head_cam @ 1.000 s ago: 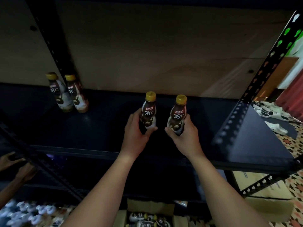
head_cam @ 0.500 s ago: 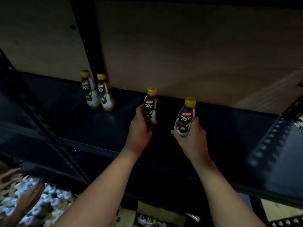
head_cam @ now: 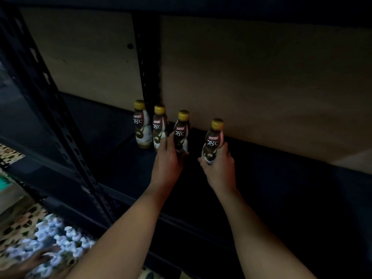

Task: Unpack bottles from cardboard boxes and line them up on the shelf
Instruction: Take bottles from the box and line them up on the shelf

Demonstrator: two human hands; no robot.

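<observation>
Two yellow-capped coffee bottles (head_cam: 142, 125) (head_cam: 159, 128) stand side by side at the back of the dark shelf (head_cam: 281, 178), against a black upright. My left hand (head_cam: 169, 158) grips a third bottle (head_cam: 181, 130) just right of that pair, close to the second one. My right hand (head_cam: 219, 164) grips a fourth bottle (head_cam: 213, 141) further right, tilted slightly and apart from the third. Both bottles are low over the shelf board; I cannot tell whether they touch it.
A slotted black shelf post (head_cam: 60, 121) slants down the left. Pale board (head_cam: 261, 81) backs the shelf. On the floor at lower left lie several white-capped bottles (head_cam: 58, 242), with another person's hand (head_cam: 38, 258) among them.
Both hands carried their bottles left and back toward the standing pair; the left bottle now sits right beside it. The view swung left.
</observation>
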